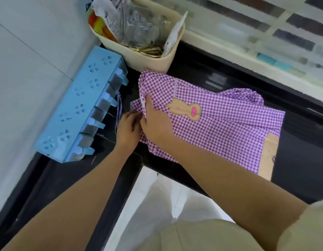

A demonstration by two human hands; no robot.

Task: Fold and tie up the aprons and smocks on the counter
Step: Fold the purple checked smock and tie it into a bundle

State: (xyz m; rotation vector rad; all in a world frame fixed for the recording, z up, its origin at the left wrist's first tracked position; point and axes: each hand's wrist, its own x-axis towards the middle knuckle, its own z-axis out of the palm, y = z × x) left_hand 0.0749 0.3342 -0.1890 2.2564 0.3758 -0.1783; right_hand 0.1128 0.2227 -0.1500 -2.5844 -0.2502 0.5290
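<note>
A purple-and-white gingham apron (220, 120) lies partly folded on the black counter (302, 156), with a tan rabbit patch with a pink bow (186, 109) facing up and a tan pocket (269, 156) at its right edge. My right hand (155, 120) lies on the apron's left end, fingers stretched along the fold. My left hand (128, 127) sits just left of it, fingers curled on the gingham edge and a thin strap (119, 109) that trails toward the blue rack.
A light-blue rack with several hooks (79, 107) rests against the white tiled wall on the left. A cream tub (157, 57) full of plastic bags and packets stands behind the apron. A window with bars runs along the back right. White floor shows below the counter's edge.
</note>
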